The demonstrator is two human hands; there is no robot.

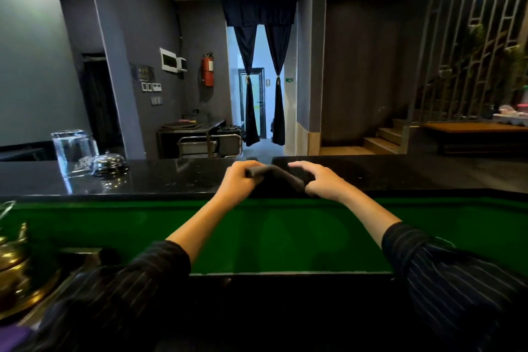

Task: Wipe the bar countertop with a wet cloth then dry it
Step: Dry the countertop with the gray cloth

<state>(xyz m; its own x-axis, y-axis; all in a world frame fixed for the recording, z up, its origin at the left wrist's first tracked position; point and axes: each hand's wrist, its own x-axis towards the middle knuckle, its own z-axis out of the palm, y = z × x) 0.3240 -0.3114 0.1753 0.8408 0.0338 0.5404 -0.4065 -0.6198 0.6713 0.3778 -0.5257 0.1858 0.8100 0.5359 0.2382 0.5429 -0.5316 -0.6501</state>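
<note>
A dark grey cloth (278, 177) is stretched between both hands just above the glossy black bar countertop (171, 180), near its middle. My left hand (238, 178) grips the cloth's left end with fingers curled over it. My right hand (320, 178) pinches the cloth's right end. Both forearms reach forward over a green panel below the counter's near edge. Whether the cloth touches the counter is unclear.
A clear glass pitcher (73, 151) and a small chrome call bell (110, 164) stand on the counter's left part. A brass pot on a tray (14, 263) sits at the lower left. Beyond the counter are a steel work table (197, 137) and a curtained doorway.
</note>
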